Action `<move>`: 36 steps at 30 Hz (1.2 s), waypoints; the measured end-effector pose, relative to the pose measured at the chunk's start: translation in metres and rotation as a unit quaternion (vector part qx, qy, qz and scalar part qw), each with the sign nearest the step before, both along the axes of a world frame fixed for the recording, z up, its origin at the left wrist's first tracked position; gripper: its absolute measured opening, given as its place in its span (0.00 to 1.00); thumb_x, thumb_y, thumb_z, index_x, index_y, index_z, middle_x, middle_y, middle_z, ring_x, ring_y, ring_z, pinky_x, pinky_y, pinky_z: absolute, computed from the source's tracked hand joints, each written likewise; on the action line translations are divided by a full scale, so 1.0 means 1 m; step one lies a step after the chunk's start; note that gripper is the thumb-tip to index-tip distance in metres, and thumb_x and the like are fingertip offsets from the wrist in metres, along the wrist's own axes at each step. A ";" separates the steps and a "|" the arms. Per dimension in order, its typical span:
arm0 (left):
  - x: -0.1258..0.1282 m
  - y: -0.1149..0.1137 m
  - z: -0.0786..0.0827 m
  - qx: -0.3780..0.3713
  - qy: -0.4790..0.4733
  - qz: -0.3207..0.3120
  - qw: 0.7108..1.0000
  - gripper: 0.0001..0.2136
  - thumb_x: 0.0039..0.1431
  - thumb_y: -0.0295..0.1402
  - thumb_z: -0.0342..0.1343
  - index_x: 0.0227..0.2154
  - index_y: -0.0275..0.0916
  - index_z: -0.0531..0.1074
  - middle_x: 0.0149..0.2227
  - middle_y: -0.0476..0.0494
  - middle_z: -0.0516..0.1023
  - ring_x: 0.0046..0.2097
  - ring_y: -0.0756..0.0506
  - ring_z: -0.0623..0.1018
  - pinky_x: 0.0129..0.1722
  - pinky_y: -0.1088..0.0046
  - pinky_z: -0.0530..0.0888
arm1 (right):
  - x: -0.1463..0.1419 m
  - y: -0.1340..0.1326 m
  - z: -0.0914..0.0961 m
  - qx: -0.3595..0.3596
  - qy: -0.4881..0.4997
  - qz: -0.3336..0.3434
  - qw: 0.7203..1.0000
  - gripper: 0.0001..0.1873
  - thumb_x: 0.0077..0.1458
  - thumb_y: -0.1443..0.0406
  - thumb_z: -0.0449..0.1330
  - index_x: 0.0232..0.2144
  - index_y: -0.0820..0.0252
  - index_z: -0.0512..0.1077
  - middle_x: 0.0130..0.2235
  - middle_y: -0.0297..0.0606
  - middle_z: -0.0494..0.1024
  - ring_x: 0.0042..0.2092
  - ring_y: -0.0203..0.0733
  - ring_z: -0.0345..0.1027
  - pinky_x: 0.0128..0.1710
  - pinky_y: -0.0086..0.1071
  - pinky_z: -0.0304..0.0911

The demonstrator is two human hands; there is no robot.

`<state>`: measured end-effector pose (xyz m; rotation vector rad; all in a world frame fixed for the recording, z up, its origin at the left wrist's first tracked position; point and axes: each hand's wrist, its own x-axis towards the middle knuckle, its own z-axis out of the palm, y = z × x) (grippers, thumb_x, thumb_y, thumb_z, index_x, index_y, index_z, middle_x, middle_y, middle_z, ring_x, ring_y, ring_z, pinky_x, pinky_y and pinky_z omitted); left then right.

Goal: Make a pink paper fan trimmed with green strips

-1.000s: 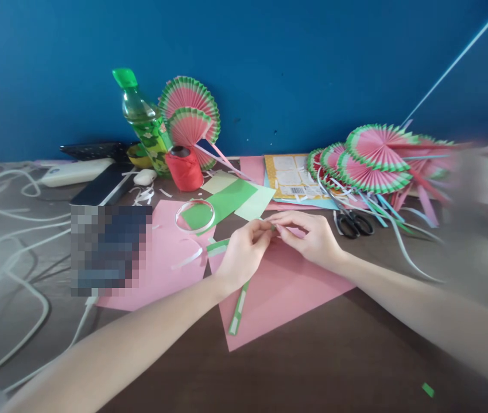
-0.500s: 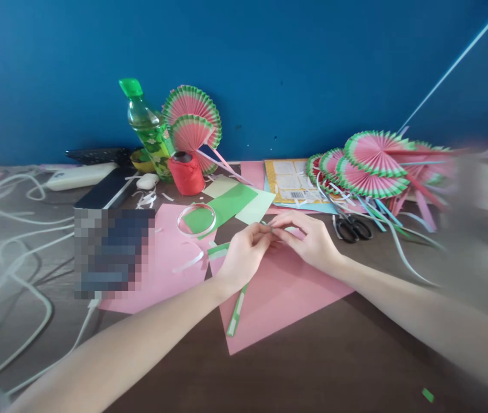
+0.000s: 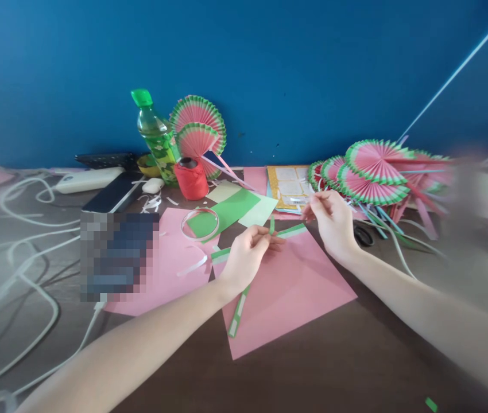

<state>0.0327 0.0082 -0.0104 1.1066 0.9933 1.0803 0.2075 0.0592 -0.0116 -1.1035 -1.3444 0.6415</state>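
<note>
My left hand (image 3: 248, 255) is closed, thumb against fingers, on a narrow green paper strip (image 3: 237, 314). One end of the strip shows above my fingertips; the lower part, with whitish tape pieces on it, slants down over a pink paper sheet (image 3: 291, 287). Along the sheet's far edge runs a green and pale band (image 3: 293, 230), partly covered by my left hand. Up and to the right, clear of the sheet, my right hand (image 3: 332, 223) has its thumb and fingertips pinched together. Whatever may be between them is too small to name.
Left lie a second pink sheet (image 3: 170, 275), a roll of clear tape (image 3: 216, 222), a phone (image 3: 119, 252) and white cables. Behind stand a red spool (image 3: 191, 182), a green-capped bottle (image 3: 158, 137) and pleated paper fans (image 3: 198, 123). More fans (image 3: 373, 178) and scissors (image 3: 363, 235) are right.
My hands were together at the sheet's far edge. The right one has lifted away, up and to the right, uncovering the green band. The left hand stays on the strip.
</note>
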 end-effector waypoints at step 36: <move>-0.001 0.005 -0.003 0.010 -0.122 0.011 0.992 0.07 0.54 0.33 0.54 0.37 0.39 0.68 0.44 0.43 0.77 0.51 0.44 0.73 0.53 0.63 0.66 | -0.038 -0.050 0.008 -0.042 -0.250 0.204 0.946 0.08 0.54 0.61 0.56 0.27 0.58 0.71 0.27 0.34 0.73 0.29 0.36 0.64 0.29 0.31 0.59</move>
